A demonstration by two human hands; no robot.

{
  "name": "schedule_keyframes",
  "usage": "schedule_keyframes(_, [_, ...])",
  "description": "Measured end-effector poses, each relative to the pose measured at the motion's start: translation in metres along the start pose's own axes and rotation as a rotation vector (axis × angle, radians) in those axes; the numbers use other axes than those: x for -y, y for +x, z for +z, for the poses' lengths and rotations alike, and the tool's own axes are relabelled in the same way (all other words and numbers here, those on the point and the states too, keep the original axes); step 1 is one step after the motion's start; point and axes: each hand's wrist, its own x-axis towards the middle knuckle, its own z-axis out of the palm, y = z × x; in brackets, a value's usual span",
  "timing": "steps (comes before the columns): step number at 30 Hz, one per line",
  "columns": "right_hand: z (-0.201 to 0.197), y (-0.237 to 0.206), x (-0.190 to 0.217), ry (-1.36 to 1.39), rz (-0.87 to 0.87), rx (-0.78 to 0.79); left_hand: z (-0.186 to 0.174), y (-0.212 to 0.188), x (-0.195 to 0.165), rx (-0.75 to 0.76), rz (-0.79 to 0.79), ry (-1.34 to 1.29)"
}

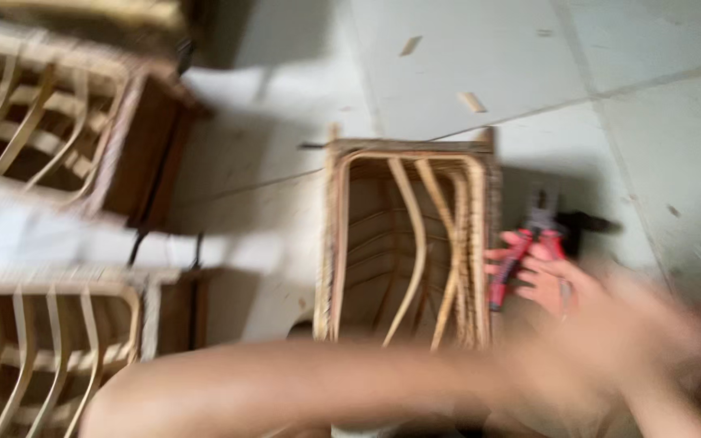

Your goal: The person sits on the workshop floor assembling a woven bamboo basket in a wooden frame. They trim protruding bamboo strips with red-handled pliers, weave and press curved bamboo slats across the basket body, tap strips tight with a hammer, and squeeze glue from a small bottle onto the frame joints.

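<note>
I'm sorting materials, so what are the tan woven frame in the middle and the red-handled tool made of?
The tan woven frame looks like cane or rattan: pale, matte, bent strips. The red-handled tool seems dark metal with red plastic or rubber grips; blur leaves it uncertain.

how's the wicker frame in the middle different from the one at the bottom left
The middle wicker frame shows whole, a tall narrow rectangle; the bottom-left wicker frame is cut off by the picture's edge. The middle one has only a few curved strips, bunched toward its right side; the bottom-left one has more, evenly spaced. A hand holding red-handled pliers sits against the middle one; none is near the other. Both are pale cane on a tiled floor.
</note>
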Motion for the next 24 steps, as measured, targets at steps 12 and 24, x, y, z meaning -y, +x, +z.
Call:
schedule_keyframes(12, [0.001, 0.080, -0.026, 0.163, 0.243, 0.050, -0.034, -0.124, 0.332, 0.274, -0.405, 0.918])
schedule_keyframes(24, [0.015, 0.117, -0.057, 0.291, 0.204, -0.150, -0.016, -0.130, 0.343, 0.358, -0.122, 1.242])
